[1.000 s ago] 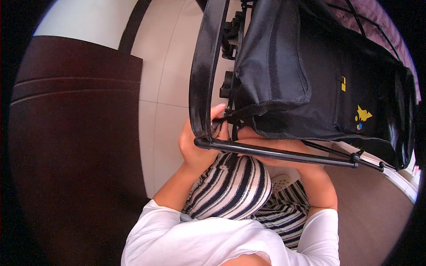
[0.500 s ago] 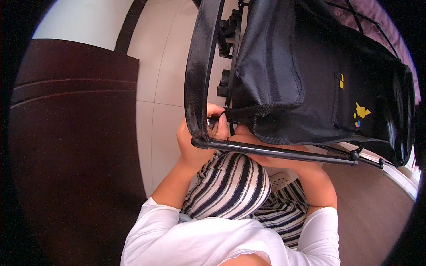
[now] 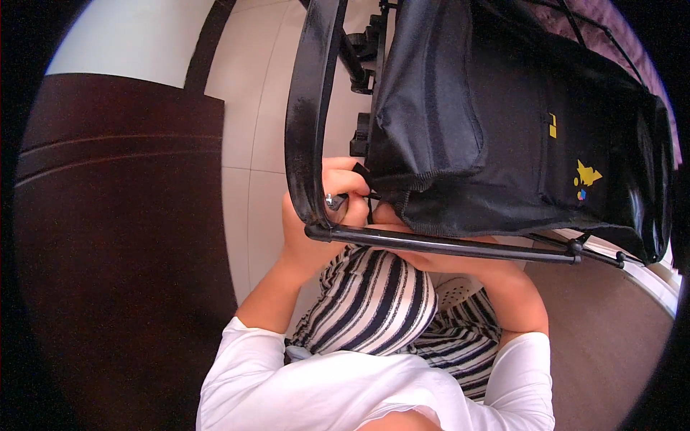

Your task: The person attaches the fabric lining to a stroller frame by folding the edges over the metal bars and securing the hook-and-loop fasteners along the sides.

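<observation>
A black fabric bag [image 3: 517,136] with small yellow prints sits inside a black metal tube frame [image 3: 303,122], likely a folding cart. At the frame's near left corner, my left hand [image 3: 343,188] reaches behind the curved tube. Its fingers are curled and pinch a small black strap [image 3: 362,172] at the bag's corner. A silver bolt [image 3: 330,200] shows beside the palm. Beneath the bag's near edge lies my right hand [image 3: 388,215], behind the straight front bar [image 3: 445,244]. Only part of it shows; the bag and bar hide most of its fingers.
A dark brown wooden panel [image 3: 122,230] stands on the left, with pale floor tiles [image 3: 251,136] beside it. My striped trouser leg [image 3: 366,302] is right below the bar. Black wheels [image 3: 361,133] sit along the frame's left side. Brown floor [image 3: 596,337] lies at the right.
The frame and bag have shifted slightly to the left. My left hand has risen a little, its fingers now curled more visibly round the black strap. My right hand stays under the bag's edge.
</observation>
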Tool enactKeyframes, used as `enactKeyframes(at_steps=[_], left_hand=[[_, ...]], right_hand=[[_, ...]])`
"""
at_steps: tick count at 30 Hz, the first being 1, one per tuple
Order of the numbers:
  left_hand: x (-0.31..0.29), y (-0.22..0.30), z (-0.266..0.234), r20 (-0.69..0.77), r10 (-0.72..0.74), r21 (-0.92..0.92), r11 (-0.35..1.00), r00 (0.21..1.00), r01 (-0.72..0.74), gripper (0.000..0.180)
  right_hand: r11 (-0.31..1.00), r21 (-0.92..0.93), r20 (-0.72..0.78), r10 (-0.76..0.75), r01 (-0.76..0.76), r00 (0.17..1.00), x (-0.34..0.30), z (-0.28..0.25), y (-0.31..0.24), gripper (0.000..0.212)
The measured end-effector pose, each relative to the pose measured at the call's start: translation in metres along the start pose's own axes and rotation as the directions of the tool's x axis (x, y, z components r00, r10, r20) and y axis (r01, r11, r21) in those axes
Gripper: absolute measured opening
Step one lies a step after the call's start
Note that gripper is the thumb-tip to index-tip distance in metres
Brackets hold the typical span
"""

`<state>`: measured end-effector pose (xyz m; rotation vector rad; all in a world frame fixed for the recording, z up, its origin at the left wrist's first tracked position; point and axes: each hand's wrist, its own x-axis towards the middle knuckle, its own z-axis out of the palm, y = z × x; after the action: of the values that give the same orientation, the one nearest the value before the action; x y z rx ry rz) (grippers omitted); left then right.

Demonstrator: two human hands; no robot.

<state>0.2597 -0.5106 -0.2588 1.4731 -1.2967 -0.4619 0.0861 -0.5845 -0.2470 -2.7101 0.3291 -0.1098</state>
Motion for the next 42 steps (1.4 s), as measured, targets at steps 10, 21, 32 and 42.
enactKeyframes(at_steps=[10, 21, 32, 42], left_hand=[[0.01, -0.001, -0.026, 0.341, -0.102, -0.063, 0.989, 0.935, 0.131, 0.018], [0.01, -0.032, -0.037, 0.555, -0.046, -0.499, 0.78, 0.831, 0.377, 0.035], [0.007, -0.03, -0.023, 0.53, 0.009, -0.64, 0.66, 0.848, 0.393, 0.035], [0.003, -0.034, -0.012, 0.55, 0.018, -0.658, 0.625, 0.835, 0.42, 0.037]], right_hand=[[0.91, 0.412, -0.012, -0.041, 0.042, 0.999, 0.019, -0.003, -0.009, 0.025], [0.888, 0.441, -0.161, -0.063, 0.128, 0.985, 0.027, -0.015, -0.024, 0.017], [0.973, 0.165, -0.333, -0.097, 0.159, 0.938, 0.01, -0.005, -0.03, 0.024], [0.955, 0.294, -0.441, 0.158, -0.024, 0.884, 0.027, 0.005, -0.044, 0.01]])
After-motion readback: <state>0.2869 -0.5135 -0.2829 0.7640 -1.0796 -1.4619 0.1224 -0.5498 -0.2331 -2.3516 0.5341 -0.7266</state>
